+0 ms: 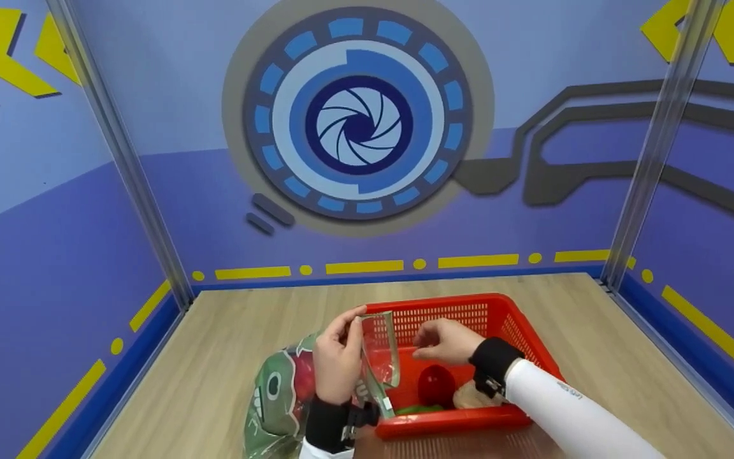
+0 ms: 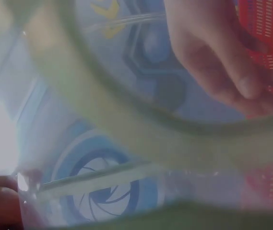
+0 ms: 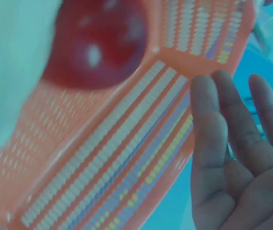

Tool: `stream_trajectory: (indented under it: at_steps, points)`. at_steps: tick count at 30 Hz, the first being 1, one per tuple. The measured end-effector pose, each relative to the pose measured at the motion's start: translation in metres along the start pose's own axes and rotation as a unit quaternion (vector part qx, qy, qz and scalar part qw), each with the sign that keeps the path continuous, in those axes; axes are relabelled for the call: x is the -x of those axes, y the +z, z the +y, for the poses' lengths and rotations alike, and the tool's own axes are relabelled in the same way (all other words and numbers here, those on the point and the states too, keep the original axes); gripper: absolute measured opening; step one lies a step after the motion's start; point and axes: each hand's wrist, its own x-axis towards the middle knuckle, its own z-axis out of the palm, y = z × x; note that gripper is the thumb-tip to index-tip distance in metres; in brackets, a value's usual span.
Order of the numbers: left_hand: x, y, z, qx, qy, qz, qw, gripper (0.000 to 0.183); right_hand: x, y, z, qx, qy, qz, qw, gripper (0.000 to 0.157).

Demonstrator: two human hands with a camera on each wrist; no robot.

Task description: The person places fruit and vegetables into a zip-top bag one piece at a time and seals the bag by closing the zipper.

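Observation:
My left hand (image 1: 336, 360) pinches the upper edge of a clear plastic bag (image 1: 271, 389) with a green cartoon print, between thumb and fingers. The bag has something red inside and stands left of a red plastic basket (image 1: 453, 419), its mouth overlapping the basket's left side. Over the basket is my right hand (image 1: 448, 341), fingers loosely bent and holding nothing. In the basket lie a glossy dark red round item (image 1: 436, 384), a tan lumpy item (image 1: 471, 396) and a green item (image 1: 419, 410). Bag film (image 2: 122, 112) fills most of the left wrist view.
The basket stands on a light wood table (image 1: 214, 350) with its slotted walls upright. Purple-blue printed panels (image 1: 182, 210) enclose the back and sides, joined by metal posts (image 1: 650, 140). Both wrists wear black straps with cameras.

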Motion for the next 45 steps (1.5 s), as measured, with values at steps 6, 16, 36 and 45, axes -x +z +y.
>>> stream_trajectory:
  at_steps: [6, 16, 36, 45]
  points:
    - [-0.001, 0.0, 0.002, -0.001, 0.013, 0.007, 0.9999, 0.02, 0.007, -0.001, 0.012, 0.03, 0.044, -0.014, 0.998, 0.038]
    - [0.001, -0.001, 0.001, 0.003, -0.001, 0.007, 1.0, 0.019, 0.013, 0.015, 0.026, 0.06, 0.082, -0.056, 0.993, 0.06]
    - [0.001, -0.001, 0.003, 0.002, -0.002, 0.005, 1.0, 0.02, 0.006, 0.018, 0.026, 0.054, 0.082, -0.073, 0.993, 0.054]
    - [0.001, -0.001, 0.001, -0.005, -0.008, 0.0, 1.0, 0.02, 0.002, 0.003, 0.014, 0.04, 0.064, -0.013, 0.997, 0.07]
